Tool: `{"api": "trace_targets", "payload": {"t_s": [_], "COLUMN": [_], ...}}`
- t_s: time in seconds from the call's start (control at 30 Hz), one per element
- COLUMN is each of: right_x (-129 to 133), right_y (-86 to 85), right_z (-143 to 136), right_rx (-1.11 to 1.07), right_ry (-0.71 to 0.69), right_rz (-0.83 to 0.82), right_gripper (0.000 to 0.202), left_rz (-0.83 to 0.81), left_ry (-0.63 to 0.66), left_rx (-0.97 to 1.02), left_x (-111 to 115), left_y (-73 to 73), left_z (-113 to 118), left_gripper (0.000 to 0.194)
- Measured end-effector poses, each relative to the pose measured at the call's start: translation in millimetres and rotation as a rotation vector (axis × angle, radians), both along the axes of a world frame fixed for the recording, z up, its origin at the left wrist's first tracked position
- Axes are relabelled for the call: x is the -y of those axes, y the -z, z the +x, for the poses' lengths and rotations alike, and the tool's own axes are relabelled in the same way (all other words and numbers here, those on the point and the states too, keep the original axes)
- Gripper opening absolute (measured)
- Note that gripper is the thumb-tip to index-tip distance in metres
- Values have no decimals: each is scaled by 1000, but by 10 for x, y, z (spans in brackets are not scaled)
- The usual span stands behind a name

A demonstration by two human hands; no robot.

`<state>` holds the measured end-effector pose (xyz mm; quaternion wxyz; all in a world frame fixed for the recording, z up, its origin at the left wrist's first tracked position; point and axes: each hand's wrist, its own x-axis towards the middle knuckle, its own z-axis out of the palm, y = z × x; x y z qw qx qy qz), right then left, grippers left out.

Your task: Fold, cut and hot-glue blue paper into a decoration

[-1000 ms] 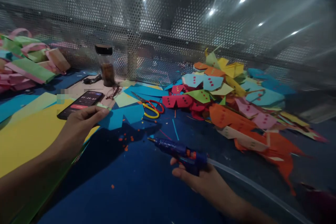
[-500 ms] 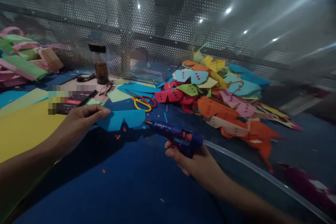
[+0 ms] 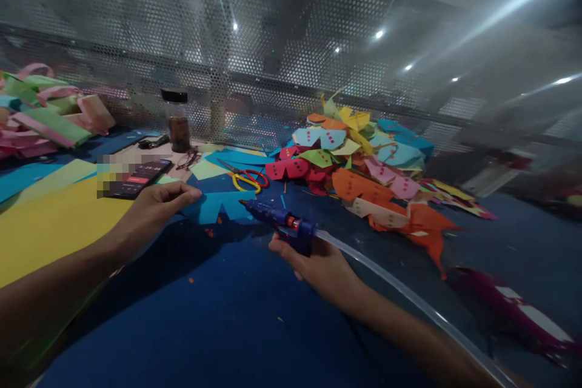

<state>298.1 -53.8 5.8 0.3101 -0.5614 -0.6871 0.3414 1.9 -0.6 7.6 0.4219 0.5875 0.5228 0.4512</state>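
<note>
Between thumb and fingers, my left hand (image 3: 166,206) pinches the left end of a folded blue paper strip (image 3: 209,208) with a triangular notch in its lower edge. Wrapped round the handle of a blue glue gun (image 3: 282,221) is my right hand (image 3: 313,260). The gun's nozzle lies over the right end of the strip; whether it touches the paper I cannot tell. A long clear glue stick (image 3: 386,282) runs out of the gun's back end. Just behind the strip lie scissors (image 3: 248,180) with red and yellow handles.
Cut paper pieces with red marks form a colourful pile (image 3: 345,151) at right. A phone (image 3: 139,179) and a lidded jar (image 3: 177,124) stand left of centre, near yellow paper (image 3: 59,227). Pink and green paper shapes (image 3: 50,112) lie far left, a purple item (image 3: 513,309) at right.
The glue gun has moved left and slightly up, its nozzle now over the strip's right end instead of at its edge. The left hand keeps its pinch. The view has shifted a little.
</note>
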Motion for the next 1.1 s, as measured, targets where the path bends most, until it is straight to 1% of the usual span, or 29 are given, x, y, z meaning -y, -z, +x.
{"api": "trace_targets", "payload": {"t_s": [0.17,0.37,0.53,0.73,0.93,1.1], "right_x": [39,54,72,96,112,107], "right_y": [25,-44,-83,-138,-189,-195], "right_z": [16,-52,-44,-46,-68,-65], "right_rx": [61,26,18,58,114,195], "right_ry": [27,17,-8,-19,10,16], "right_rz": [35,54,84,72,75,161], "right_gripper": [43,37,35,34,34,33], "left_rz": [2,14,33,9,35,25], "left_ry": [54,89,63,127,104,97], "left_rx": [-15,17,22,40,6,19], "left_x": [35,59,48,71,74,59], "left_y": [-6,-34,-16,-45,-41,-18], "left_z": [25,50,53,72,67,66], "left_gripper": [38,33,31,32,30,30]}}
